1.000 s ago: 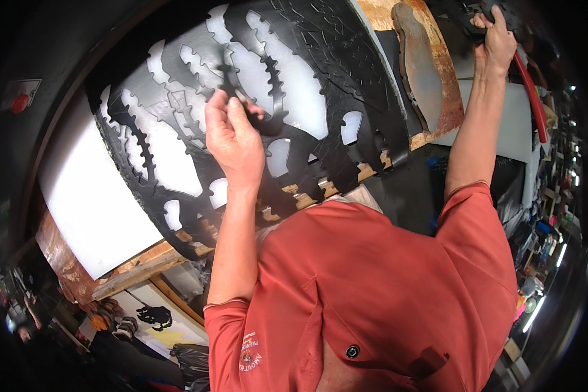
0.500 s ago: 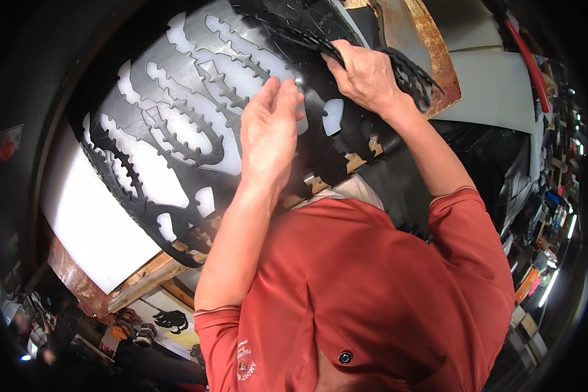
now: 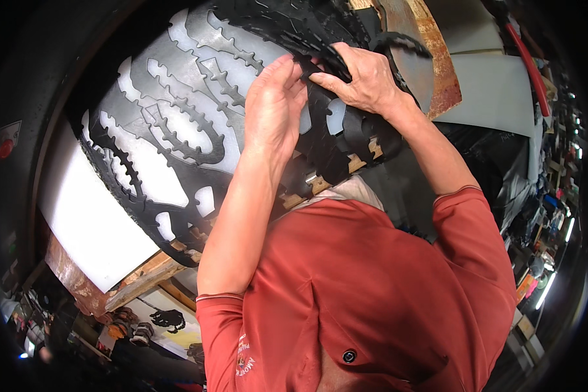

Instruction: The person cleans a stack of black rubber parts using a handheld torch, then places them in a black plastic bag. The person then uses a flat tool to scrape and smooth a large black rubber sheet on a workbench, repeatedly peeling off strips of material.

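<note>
A black sheet (image 3: pixel 321 153), leather-like, is cut through with long notched shapes and lies over a pale board. In my right hand (image 3: pixel 366 81) is a bunch of black notched strips (image 3: pixel 320 47), the thumb pressed along its near side. Part of the bunch trails past that hand to the right. My left hand (image 3: pixel 274 108) is closed, its fingertips meeting the strips just left of my right thumb. How much of them it pinches is partly hidden. White shows through the cut-outs left of my left hand.
A bright white board (image 3: pixel 91 215) juts out at the left, over a wooden bar (image 3: pixel 144 284). Worn brown-edged board (image 3: pixel 441 65) and pale sheets (image 3: pixel 490 88) lie at the right, near a long red bar (image 3: pixel 528 65). Cluttered shelves line the far right.
My left hand has moved up to the strips, and its fingers have closed there. The strips in my right hand have shifted and lifted, with their loose end swinging up.
</note>
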### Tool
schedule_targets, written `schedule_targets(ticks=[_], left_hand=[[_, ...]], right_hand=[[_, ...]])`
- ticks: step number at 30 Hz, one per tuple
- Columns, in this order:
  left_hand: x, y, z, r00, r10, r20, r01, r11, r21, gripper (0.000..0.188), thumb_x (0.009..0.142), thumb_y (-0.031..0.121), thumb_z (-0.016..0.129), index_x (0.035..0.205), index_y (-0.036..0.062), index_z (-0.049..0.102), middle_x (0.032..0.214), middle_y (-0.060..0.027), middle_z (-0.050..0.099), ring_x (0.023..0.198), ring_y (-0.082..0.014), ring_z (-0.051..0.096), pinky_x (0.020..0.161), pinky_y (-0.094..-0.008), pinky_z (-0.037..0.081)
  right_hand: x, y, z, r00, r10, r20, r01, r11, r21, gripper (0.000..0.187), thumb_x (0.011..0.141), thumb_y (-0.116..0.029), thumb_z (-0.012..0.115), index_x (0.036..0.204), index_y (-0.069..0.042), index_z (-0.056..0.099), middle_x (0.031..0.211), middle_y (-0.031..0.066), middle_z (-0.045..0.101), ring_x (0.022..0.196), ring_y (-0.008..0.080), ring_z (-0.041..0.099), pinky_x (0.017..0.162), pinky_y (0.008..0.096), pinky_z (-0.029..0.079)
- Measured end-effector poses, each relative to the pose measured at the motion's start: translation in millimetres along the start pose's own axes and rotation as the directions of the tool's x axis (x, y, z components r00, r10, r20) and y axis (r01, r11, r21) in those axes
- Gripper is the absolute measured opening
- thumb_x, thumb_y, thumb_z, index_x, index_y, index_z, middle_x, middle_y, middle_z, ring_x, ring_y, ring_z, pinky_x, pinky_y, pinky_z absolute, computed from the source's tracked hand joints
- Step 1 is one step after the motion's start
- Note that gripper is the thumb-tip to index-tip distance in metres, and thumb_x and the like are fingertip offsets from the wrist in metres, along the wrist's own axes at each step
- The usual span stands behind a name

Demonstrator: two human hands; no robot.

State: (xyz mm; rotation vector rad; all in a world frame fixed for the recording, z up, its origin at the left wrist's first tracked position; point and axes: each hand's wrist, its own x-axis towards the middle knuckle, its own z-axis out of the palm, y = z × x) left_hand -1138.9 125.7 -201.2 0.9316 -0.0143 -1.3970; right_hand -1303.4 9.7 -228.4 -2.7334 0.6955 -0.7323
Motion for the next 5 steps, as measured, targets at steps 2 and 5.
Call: schedule_targets(ticks=[2, 5], left_hand=[[3.1, -3.4, -4.1, 0.998, 0.028, 0.059, -0.024, 0.998, -0.066, 0.052, 0.108, 0.022, 0.058, 0.149, -0.0064, 0.041, 0.135, -0.0210, 0.064, 0.123, -0.0279, 0.060, 0.111, -0.0387, 0.045], [0.4, -6.4, -6.6, 0.988, 0.049, 0.144, -0.039, 0.997, -0.070, 0.071, 0.108, 0.025, 0.060, 0.160, -0.0089, 0.025, 0.148, -0.0312, 0.055, 0.143, -0.0377, 0.049, 0.120, -0.0400, 0.039]], right_hand=[[1.2, 6.0, 4.8, 1.000, 0.014, -0.002, -0.014, 0.999, 0.038, 0.039, 0.092, -0.039, 0.080, 0.116, -0.010, 0.069, 0.088, 0.0128, 0.073, 0.072, 0.0317, 0.073, 0.059, 0.0401, 0.057], [-5.7, 19.5, 0.9, 0.984, -0.136, 0.112, 0.158, 0.965, -0.211, 0.032, 0.094, -0.018, 0.078, 0.125, -0.012, 0.070, 0.118, 0.0170, 0.069, 0.081, 0.0347, 0.073, 0.067, 0.0399, 0.059]])
